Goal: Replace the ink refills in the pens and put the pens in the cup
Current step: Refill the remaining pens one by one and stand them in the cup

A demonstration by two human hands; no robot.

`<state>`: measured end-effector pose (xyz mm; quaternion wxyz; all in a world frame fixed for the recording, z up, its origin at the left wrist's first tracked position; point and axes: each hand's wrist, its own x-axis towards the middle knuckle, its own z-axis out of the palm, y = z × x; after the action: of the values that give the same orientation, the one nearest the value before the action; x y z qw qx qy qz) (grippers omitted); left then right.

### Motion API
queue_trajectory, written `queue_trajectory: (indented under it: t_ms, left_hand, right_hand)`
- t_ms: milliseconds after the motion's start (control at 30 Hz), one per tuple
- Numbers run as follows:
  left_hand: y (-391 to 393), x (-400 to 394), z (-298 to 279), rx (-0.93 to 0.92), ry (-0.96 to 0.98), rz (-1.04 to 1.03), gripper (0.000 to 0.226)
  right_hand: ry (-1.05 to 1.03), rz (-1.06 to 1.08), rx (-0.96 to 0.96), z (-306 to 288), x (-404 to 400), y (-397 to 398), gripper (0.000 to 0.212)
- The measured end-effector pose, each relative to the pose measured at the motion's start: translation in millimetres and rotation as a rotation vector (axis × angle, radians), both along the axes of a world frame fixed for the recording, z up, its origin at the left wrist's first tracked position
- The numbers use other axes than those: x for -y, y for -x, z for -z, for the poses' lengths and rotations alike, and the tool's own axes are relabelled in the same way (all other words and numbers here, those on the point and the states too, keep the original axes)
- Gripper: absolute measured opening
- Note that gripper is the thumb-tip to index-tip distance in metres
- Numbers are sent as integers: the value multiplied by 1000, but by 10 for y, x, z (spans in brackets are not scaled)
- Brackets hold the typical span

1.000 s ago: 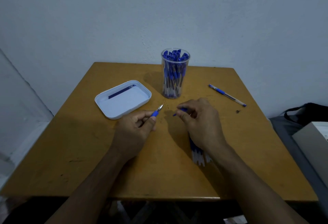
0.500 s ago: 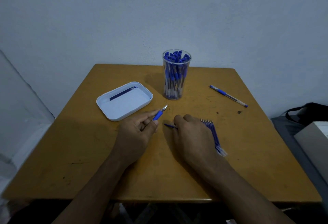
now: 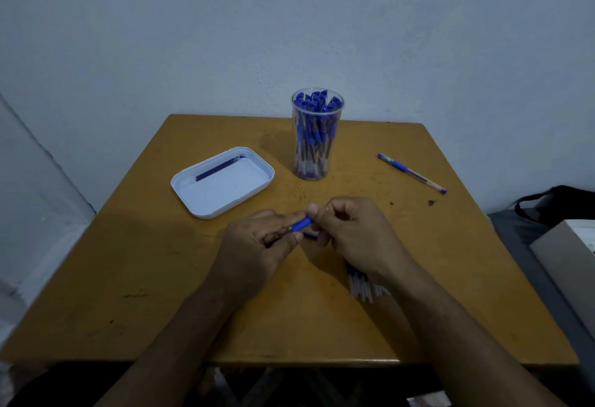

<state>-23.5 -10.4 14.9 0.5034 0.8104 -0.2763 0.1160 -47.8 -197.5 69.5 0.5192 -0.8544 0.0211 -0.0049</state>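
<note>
My left hand (image 3: 257, 245) grips a blue-gripped pen (image 3: 302, 223) over the middle of the table. My right hand (image 3: 349, 231) pinches the pen's tip end, and a thin blue refill (image 3: 310, 235) shows just under its fingers. A bundle of refills (image 3: 362, 284) lies on the table, partly hidden beneath my right wrist. A clear cup (image 3: 317, 134) packed with several blue pens stands at the back centre. One more pen (image 3: 412, 173) lies loose at the back right.
A white tray (image 3: 222, 195) at the left holds a single dark refill (image 3: 219, 168). The wooden table (image 3: 161, 294) ends at a near edge below my forearms. A black bag (image 3: 560, 203) and a grey box (image 3: 570, 261) sit off the table's right side.
My right hand lifted off the table and came left to meet the pen in my left hand. The refill bundle, exposed half a second ago, is again mostly covered by my right wrist.
</note>
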Motion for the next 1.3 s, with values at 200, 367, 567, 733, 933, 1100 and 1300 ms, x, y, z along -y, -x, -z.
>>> queue_trajectory:
  t_ms: [200, 367, 567, 733, 933, 1100, 1300]
  left_hand:
    - [-14, 1, -8, 39, -10, -30, 36]
    - [-18, 15, 17, 31, -9, -17, 33]
    - [-13, 10, 12, -17, 2, 9, 35]
    - [-6, 12, 17, -34, 5, 1, 36]
    - [1, 5, 19, -63, 13, -18, 34]
    - [16, 2, 9, -74, 6, -14, 35]
    - [9, -1, 9, -137, 58, 0, 31]
  right_hand:
    - [-70, 3, -35, -41, 51, 13, 43]
    - [-95, -17, -58, -36, 106, 12, 25]
    - [-151, -88, -66, -60, 159, 16, 11]
    - [-16, 12, -23, -16, 142, 16, 31]
    - [-147, -121, -66, -109, 182, 38, 19]
    - [-18, -6, -46, -48, 156, 47, 28]
    - [-191, -66, -118, -125, 150, 57, 16]
